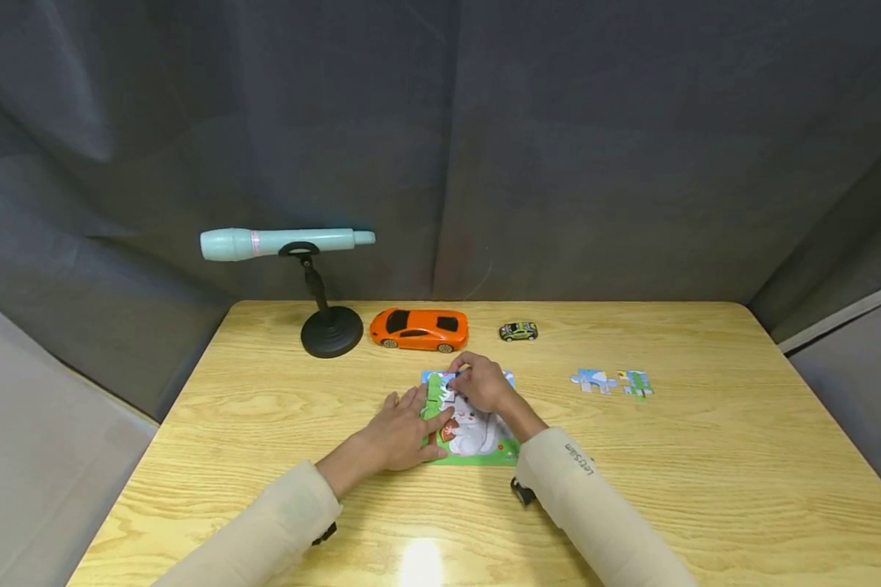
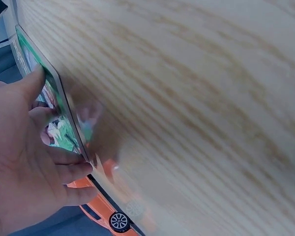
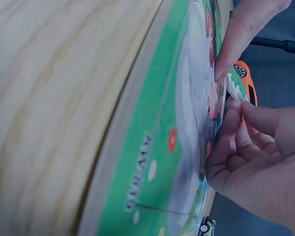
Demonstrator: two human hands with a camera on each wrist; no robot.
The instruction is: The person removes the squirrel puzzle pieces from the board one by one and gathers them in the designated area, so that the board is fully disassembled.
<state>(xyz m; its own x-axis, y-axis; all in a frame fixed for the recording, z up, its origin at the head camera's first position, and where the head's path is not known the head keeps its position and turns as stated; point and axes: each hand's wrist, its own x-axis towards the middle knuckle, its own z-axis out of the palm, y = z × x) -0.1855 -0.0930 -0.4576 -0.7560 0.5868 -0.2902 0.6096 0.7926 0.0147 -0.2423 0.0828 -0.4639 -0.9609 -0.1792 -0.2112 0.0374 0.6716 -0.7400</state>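
A jigsaw puzzle board point(image 1: 484, 458) with a pale cartoon animal on a green ground lies mid-table. My left hand point(image 1: 404, 432) rests along its left side, fingers spread and mostly straight. In the left wrist view, the left thumb point(image 2: 35, 81) lies on the board's near edge. At the board's upper left, my right hand point(image 1: 482, 383) pinches a green-and-white puzzle piece point(image 3: 234, 88) between thumb and fingers. The piece is tilted up from the board in the right wrist view. Part of the picture is hidden under both hands.
Two loose puzzle pieces, one blue point(image 1: 593, 380) and one green point(image 1: 637, 383), lie right of the board. Behind it stand an orange toy car point(image 1: 420, 329) and a small patterned car point(image 1: 518, 330). A teal microphone point(image 1: 294, 242) sits on a black stand point(image 1: 330, 330) at the back left.
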